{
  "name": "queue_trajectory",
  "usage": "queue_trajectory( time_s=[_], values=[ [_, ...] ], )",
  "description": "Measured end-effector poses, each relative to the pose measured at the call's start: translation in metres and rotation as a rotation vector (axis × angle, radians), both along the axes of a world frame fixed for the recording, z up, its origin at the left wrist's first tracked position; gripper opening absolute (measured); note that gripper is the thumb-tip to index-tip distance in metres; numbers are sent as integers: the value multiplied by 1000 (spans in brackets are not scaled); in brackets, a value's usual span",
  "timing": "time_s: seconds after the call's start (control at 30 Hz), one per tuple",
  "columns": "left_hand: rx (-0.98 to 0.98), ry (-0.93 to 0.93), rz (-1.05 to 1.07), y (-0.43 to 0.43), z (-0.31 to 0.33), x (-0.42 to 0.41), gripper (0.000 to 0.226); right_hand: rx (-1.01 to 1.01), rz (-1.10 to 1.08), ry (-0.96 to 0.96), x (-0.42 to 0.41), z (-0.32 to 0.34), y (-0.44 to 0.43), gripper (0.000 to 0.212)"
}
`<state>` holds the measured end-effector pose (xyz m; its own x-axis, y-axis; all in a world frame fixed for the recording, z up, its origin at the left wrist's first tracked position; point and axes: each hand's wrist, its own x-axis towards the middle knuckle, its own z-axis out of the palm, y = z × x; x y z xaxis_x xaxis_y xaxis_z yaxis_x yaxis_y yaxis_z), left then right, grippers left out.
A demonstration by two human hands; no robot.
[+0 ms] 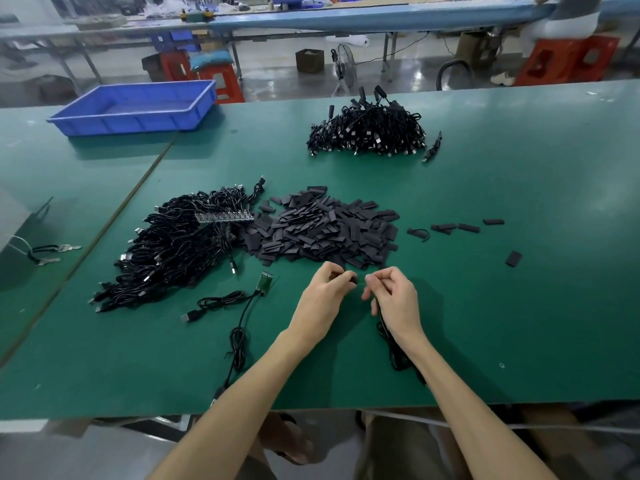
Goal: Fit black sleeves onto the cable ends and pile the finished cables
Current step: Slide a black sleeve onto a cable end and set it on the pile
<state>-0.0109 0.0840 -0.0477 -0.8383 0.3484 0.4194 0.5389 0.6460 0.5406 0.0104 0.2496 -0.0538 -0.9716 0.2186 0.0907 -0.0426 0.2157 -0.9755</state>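
My left hand (323, 294) pinches a small black sleeve (352, 279) at its fingertips, just in front of the big heap of flat black sleeves (322, 228). Facing it a few centimetres away, my right hand (393, 296) grips the end of a black cable (393, 348) that trails back under my wrist toward the table's front edge. A tangled heap of bare cables (176, 251) lies to the left. A second pile of cables with sleeved ends (369, 131) sits further back on the green table (519, 306).
A loose cable with a small green circuit board (265, 282) lies left of my hands. Several stray sleeves (467, 227) are scattered to the right. A blue tray (138, 107) stands at the back left, keys (59, 252) at the far left edge.
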Motion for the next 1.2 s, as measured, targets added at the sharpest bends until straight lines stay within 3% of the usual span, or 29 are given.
queue_trajectory(
  time_s=[0.2, 0.4, 0.63, 0.77, 0.87, 1.07, 1.2],
  values=[
    [138, -231, -42, -1, 2, -4, 18, -20, 31, -16, 3, 3, 0, 26],
    [125, -347, -78, -3, 5, -4, 31, -3, 47, -24, 6, 9, 0, 32],
    [-77, -312, -89, 0, 3, -2, 25, 89, 92, -30, 4, 13, -1, 34],
    [147, -414, -59, -3, 4, -3, 21, 118, 94, -38, 4, 13, -3, 32],
    [313, -440, 16, -6, 6, -5, 28, 114, 164, -55, 6, 14, 0, 11],
    [299, -439, 23, -6, 7, -5, 30, 91, 158, -46, 8, 15, 6, 1],
    [425, -489, 3, -10, 14, -8, 21, 139, 141, -32, 9, 14, 3, 5]
  ],
)
